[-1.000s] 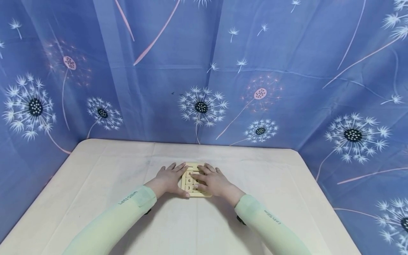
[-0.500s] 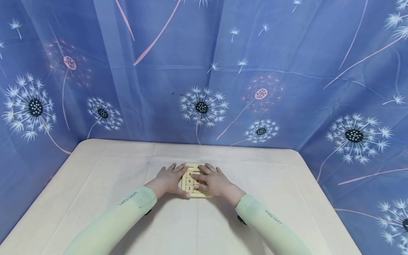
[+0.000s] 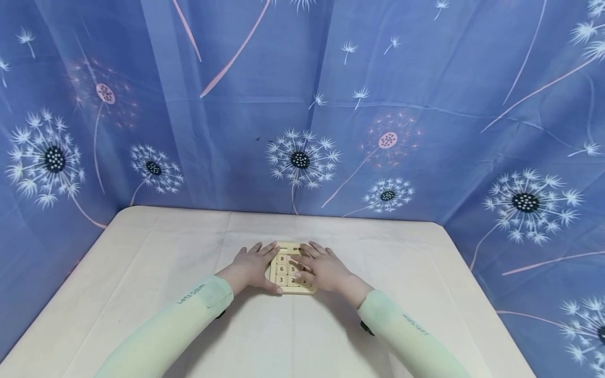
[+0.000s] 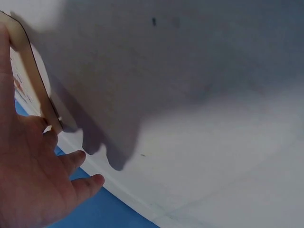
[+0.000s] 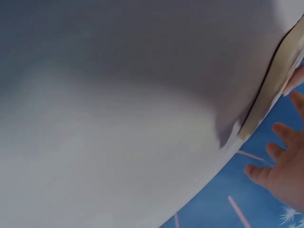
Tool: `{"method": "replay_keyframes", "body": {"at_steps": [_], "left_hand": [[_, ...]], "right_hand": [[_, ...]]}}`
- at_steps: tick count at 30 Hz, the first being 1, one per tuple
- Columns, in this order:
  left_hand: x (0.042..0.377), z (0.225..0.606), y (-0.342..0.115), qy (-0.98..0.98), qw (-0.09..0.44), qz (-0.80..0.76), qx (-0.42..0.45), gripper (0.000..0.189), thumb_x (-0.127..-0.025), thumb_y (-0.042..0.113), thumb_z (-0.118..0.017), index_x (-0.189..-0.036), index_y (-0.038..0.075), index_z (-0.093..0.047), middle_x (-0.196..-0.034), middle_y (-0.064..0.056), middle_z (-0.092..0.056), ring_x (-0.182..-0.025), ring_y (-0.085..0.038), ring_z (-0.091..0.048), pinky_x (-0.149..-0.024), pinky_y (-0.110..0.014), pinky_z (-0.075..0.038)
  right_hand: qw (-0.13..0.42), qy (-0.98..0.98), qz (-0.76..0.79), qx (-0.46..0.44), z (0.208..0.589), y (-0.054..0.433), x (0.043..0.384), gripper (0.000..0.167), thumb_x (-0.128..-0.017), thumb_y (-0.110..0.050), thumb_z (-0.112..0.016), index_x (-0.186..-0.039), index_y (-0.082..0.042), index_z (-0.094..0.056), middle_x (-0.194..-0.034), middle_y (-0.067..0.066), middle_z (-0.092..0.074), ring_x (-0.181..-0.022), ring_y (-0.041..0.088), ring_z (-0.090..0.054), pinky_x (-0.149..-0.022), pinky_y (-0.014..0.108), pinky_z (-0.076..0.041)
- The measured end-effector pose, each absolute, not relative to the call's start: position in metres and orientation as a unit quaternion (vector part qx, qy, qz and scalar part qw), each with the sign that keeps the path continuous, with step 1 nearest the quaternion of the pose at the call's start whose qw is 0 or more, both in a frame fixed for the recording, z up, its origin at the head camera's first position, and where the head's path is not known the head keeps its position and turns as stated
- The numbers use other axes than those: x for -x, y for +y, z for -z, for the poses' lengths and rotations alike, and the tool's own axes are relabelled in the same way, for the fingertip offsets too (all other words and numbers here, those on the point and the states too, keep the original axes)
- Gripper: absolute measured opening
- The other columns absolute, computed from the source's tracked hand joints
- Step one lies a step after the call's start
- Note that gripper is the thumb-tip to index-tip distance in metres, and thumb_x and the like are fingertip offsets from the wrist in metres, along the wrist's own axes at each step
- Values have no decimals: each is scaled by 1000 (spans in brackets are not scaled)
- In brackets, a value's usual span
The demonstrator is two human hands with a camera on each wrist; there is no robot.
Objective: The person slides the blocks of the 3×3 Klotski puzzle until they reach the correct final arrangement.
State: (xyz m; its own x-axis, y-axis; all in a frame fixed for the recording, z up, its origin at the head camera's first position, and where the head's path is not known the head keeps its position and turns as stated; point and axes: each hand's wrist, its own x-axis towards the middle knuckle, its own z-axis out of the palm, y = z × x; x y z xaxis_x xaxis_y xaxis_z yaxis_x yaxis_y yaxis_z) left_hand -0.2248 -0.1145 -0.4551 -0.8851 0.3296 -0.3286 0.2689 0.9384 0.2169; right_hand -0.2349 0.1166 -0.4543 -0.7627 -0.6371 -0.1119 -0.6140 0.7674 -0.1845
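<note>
A pale yellow number slide puzzle (image 3: 298, 292) lies flat near the middle of the table, its square tiles (image 3: 281, 269) printed with dark digits such as 8, 6, 5 and 3. Along its left side my left hand (image 3: 253, 266) holds the frame, thumb at the near corner and fingers at the far corner. The left wrist view shows the puzzle's side edge (image 4: 35, 78) along that hand. Over the right half hovers my right hand (image 3: 326, 270), fingers spread, covering some tiles. In the right wrist view its fingertips (image 5: 259, 173) stand apart from the frame's edge.
A cream cloth covers the table (image 3: 165, 236), which has rounded back corners. Blue curtains (image 3: 236, 157) with dandelion prints stand behind it and at both sides. Pale green sleeves (image 3: 165, 331) cover both forearms.
My right hand has lifted and shifted slightly to the right, uncovering more tiles and a dark mark at the puzzle's top edge. The left hand stays in place on the frame.
</note>
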Motion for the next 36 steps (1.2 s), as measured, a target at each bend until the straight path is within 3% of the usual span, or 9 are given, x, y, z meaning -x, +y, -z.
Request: {"method": "replay_keyframes", "body": {"at_steps": [36], "left_hand": [[227,461,-116,969,178,-79,-152,118,-73,74,-77,-164,20,-25,-174,3,-19,-159,-38,-23,-127,-65,-23]], "right_hand": [[75,940,95,318,467,154,233,55,-104,-48,-52,-152,-21,-52,-164,19,-39,-154,45,-31,-120,72,-30]]}}
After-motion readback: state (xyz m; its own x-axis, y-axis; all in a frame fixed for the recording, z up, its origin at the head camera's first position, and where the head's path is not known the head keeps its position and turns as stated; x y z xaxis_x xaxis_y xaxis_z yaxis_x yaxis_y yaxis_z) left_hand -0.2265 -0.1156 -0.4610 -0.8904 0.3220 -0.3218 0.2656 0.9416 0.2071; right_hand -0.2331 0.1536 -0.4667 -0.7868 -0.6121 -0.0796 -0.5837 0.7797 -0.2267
